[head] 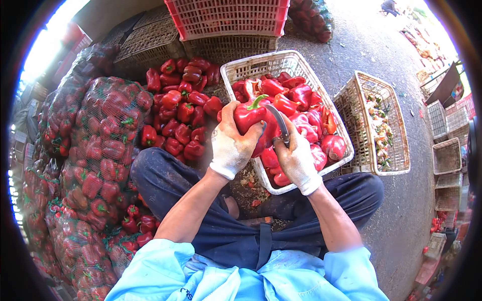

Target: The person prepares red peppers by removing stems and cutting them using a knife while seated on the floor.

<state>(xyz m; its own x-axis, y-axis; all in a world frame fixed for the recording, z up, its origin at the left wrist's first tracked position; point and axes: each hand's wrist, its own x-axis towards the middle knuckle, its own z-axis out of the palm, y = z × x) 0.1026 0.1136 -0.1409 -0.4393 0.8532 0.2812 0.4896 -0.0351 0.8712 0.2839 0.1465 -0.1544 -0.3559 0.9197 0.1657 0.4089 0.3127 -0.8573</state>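
My left hand (234,141), in a white knit glove with stained fingers, grips a red bell pepper (251,119) whose green stem points up. In my right hand (297,154), gloved the same way, is a small knife with a curved blade (277,119). The blade lies against or just beside the pepper's right side; whether it has cut in cannot be seen. Beneath and beyond both hands stands a white plastic crate (340,131) holding many red peppers, a few of them cut open. Loose whole red peppers (183,113) are heaped to the left of the crate.
Mesh sacks of red peppers (107,150) are piled along my left. At right, a tilted crate (401,139) holds stem and core scraps (378,131). Stacked crates (229,19) stand ahead. Scraps litter the ground (250,188) between my legs. Far off at upper right is a person (390,7).
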